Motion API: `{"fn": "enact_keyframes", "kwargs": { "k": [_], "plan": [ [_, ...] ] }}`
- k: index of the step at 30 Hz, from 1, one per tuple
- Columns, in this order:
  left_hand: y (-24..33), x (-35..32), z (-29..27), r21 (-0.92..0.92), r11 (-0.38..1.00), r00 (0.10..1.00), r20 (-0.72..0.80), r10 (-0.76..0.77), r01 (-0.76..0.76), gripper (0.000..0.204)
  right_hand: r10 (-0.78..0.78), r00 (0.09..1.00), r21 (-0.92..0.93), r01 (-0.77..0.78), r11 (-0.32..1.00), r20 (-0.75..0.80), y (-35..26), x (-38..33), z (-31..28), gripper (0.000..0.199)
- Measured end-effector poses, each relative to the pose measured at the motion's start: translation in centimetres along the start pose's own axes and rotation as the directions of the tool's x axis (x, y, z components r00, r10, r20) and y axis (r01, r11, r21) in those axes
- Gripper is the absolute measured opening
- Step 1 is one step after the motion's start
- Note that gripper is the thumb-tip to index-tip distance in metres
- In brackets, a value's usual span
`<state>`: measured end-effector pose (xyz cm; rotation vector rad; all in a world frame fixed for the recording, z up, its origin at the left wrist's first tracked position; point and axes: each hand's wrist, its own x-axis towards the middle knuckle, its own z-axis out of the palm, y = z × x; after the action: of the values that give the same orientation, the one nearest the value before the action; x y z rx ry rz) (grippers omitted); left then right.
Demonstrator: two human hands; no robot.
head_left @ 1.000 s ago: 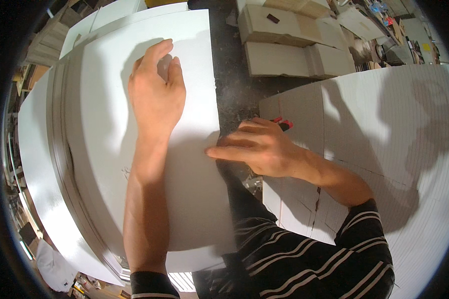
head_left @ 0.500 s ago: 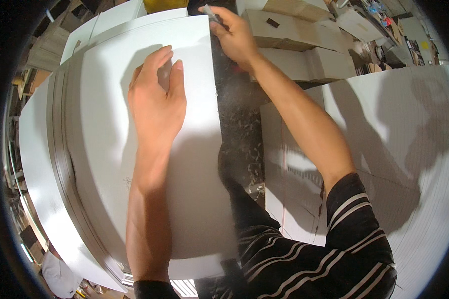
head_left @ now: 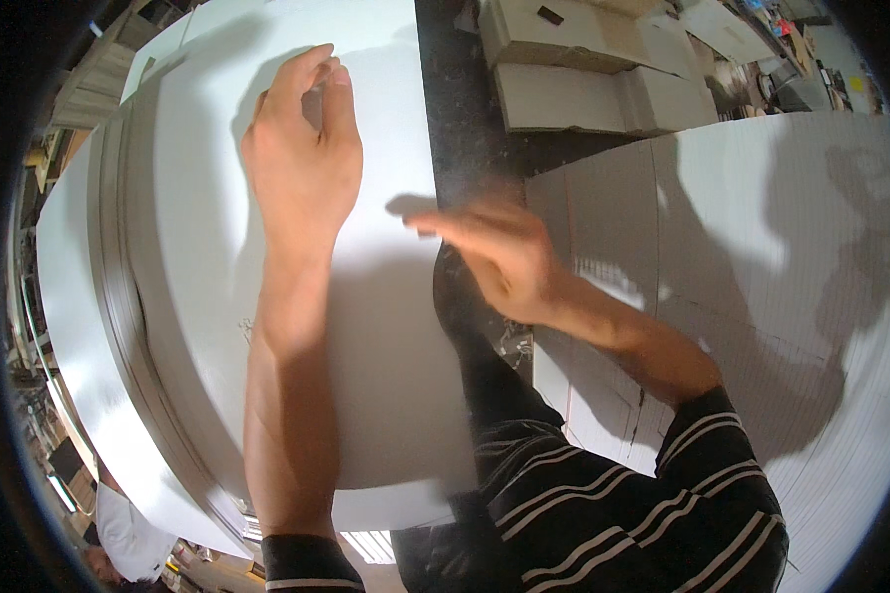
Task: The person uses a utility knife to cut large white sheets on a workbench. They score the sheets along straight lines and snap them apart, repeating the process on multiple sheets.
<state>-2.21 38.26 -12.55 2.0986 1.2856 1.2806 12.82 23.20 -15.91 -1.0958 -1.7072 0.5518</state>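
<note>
A large white panel [head_left: 396, 415] lies flat before me, with more white panels under it. My left hand [head_left: 302, 158] is over its middle, on or just above the surface. Its fingers curve toward the thumb with a gap between them and nothing visible inside. Beside the panel's right edge, my right hand [head_left: 504, 252] is smeared by motion. Its fingers point left across the edge, pressed together round a small grey piece whose kind is too blurred to tell. A dark patch beside the fingertips may be its shadow.
Open cardboard boxes [head_left: 574, 94] stand at the far right. A wide white ribbed sheet [head_left: 722, 296] fills the right side. Dark, littered floor [head_left: 470, 128] shows between it and the panel. White fabric [head_left: 133, 539] shows at the lower left.
My right hand has come back from the panel's far right corner to about midway along that edge. My left hand has shifted slightly farther away, its fingertips closer to the thumb.
</note>
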Motion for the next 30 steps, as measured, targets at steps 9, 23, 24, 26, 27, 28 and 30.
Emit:
{"fn": "enact_keyframes", "kwargs": {
  "k": [9, 23, 24, 26, 27, 28, 30],
  "plan": [
    [-0.7, 0.6, -0.9, 0.096, 0.993, 0.995, 0.073, -0.071, 0.063, 0.032, 0.085, 0.996, -0.327, -0.081, 0.941, -0.001, -4.7, -1.6, 2.1, 0.046],
    [-2.5, 1.2, -0.6, 0.025, 0.998, 0.997, 0.053, 0.052, -0.053, 0.036, 0.073, 0.997, 0.049, -0.071, 0.996, -0.036, 0.2, -2.1, 0.4, 0.048],
    [-2.5, 1.4, -0.7, -0.011, 0.999, 0.997, 0.055, 0.050, -0.049, 0.036, 0.163, 0.981, 0.084, -0.154, 0.984, -0.103, 0.5, -2.0, 1.5, 0.047],
    [-2.3, 1.4, -1.0, 0.078, 0.996, 0.995, 0.091, 0.028, -0.035, 0.039, 0.100, 0.972, 0.110, -0.078, 0.991, -0.211, 0.8, -2.0, 3.4, 0.046],
    [-2.1, 1.3, -1.2, 0.126, 0.992, 0.994, 0.109, 0.010, -0.023, 0.040, 0.104, 0.963, 0.129, -0.074, 0.989, -0.249, 0.5, -2.3, 4.0, 0.045],
    [-1.6, 1.1, -1.2, 0.084, 0.995, 0.992, 0.107, -0.064, 0.055, 0.039, 0.154, 0.967, 0.201, -0.112, 0.973, -0.205, 0.0, -2.6, 4.1, 0.047],
    [-0.6, 0.8, -1.0, 0.029, 0.988, 0.984, 0.090, -0.151, 0.149, 0.037, 0.059, 0.991, 0.130, -0.043, 0.991, -0.118, -1.2, -3.0, 3.7, 0.048]
  ]
}}
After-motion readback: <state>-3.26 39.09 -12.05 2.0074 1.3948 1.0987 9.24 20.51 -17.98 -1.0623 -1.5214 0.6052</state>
